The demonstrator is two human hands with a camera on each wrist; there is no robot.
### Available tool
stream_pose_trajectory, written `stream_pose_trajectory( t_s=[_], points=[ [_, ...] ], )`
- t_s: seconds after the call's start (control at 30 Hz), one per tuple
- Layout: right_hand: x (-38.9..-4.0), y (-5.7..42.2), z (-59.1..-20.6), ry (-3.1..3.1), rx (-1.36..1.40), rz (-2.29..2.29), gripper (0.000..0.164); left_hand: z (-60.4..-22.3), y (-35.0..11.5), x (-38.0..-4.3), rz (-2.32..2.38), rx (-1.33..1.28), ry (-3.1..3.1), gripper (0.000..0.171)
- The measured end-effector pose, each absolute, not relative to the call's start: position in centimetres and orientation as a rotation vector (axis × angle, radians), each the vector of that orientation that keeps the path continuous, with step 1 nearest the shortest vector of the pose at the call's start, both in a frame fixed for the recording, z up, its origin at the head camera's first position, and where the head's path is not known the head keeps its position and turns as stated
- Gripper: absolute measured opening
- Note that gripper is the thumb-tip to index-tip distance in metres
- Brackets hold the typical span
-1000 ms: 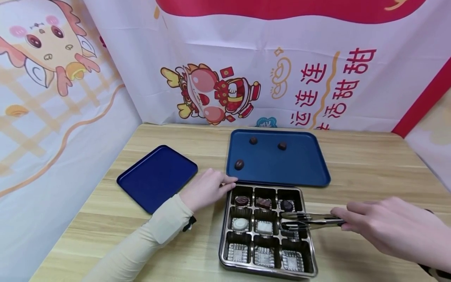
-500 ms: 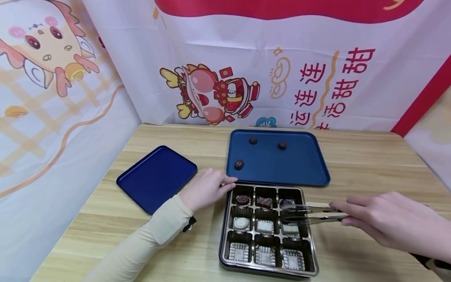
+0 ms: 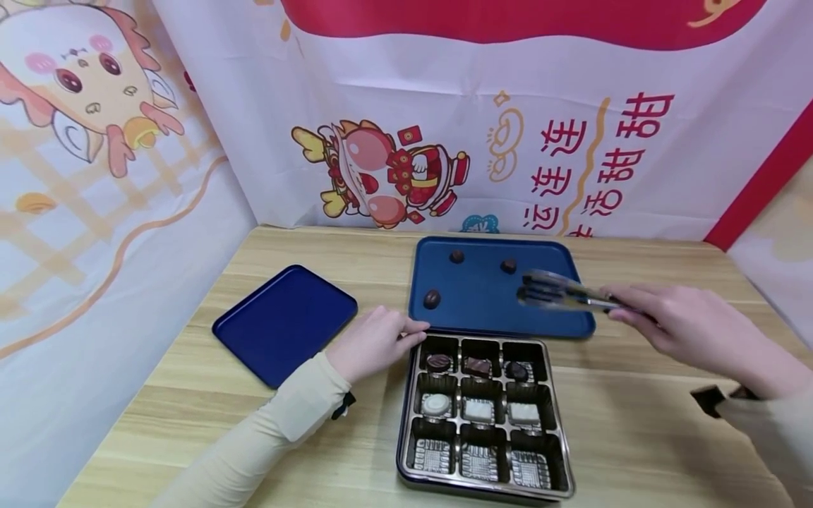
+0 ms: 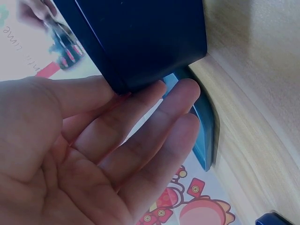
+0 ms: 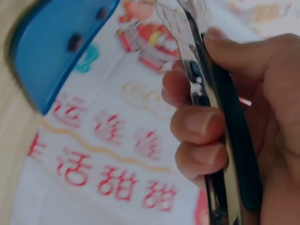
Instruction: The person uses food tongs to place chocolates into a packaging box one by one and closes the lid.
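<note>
A chocolate box [image 3: 483, 490] with a divided insert stands on the table, dark chocolates [image 3: 478, 366] in its far row and white ones [image 3: 524, 414] in the middle row. Its near row holds only clear ribbed liners. My left hand [image 3: 375, 342] pinches the box's far left corner; the left wrist view has thumb and index finger [image 4: 145, 96] on the dark wall. With my right hand [image 3: 692, 328] I grip metal tongs [image 3: 565, 295], blurred, their tips over the right part of the blue tray [image 3: 489, 321]. No chocolate shows between the tips.
On the blue tray lie three dark chocolates [image 3: 432, 299], two at the back and one at front left. A smaller navy tray [image 3: 286, 324] is left of my left hand. A printed cloth [image 3: 394, 63] hangs behind the table [image 3: 648, 416].
My right hand has moved the tongs away from the box and up over the blue tray. A white chocolate now shows plainly in the middle row's right compartment. My left hand stays put.
</note>
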State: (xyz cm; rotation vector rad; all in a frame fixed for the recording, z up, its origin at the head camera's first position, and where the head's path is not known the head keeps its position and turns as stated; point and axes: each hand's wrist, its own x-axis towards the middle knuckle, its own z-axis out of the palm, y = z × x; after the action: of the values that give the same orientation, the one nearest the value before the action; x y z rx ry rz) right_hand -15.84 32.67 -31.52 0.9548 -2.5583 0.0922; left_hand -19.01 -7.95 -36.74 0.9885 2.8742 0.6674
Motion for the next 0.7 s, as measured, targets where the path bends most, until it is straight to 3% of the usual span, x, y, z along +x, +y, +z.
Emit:
stream_pose_trajectory(
  t_s=[0.27,0.4,0.7],
  points=[
    [-20.2,31.9,-32.1,-2.643,0.890,0.139,0.028,-36.7,-8.0,-19.0,0.665,0.990,2.869,0.025],
    [-21.2,28.9,-32.4,-2.648,1.012,0.130,0.036,-36.5,-7.9,-19.0,0.668,0.989,2.872,0.025],
    [-25.2,23.0,-33.5,-2.501,1.315,-0.116,0.036,-36.8,-8.2,-19.1,0.663,0.995,2.873,0.025]
  ],
)
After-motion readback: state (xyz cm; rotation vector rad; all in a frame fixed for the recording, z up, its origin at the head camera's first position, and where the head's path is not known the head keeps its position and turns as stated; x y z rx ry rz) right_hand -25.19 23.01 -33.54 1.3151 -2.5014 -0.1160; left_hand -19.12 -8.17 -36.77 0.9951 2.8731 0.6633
